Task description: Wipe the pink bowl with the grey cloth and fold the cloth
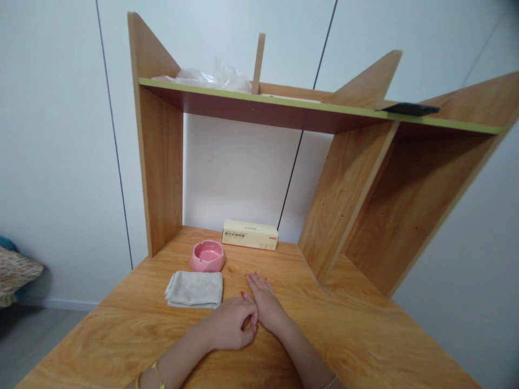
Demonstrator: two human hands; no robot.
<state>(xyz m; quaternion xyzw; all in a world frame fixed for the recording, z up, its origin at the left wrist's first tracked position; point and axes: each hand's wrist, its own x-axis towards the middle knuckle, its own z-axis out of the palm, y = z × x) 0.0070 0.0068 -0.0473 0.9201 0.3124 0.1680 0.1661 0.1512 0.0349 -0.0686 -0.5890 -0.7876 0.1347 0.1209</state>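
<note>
My left hand rests on the wooden desk, its fingers curled in and touching the side of my right hand. Nothing shows in its grasp. Palm down, my right hand lies on the desk with its fingers stretched out, holding nothing. Just beyond my left hand is a folded grey cloth. Behind the cloth sits a pink, angular ashtray with a notched rim. A long cream cling film box with printed characters lies at the back of the desk, beyond my right hand.
Wooden side panels and an upright divider carry a shelf over the back of the desk. On that shelf are a clear plastic bag and a dark flat object. Patterned fabric shows at far left.
</note>
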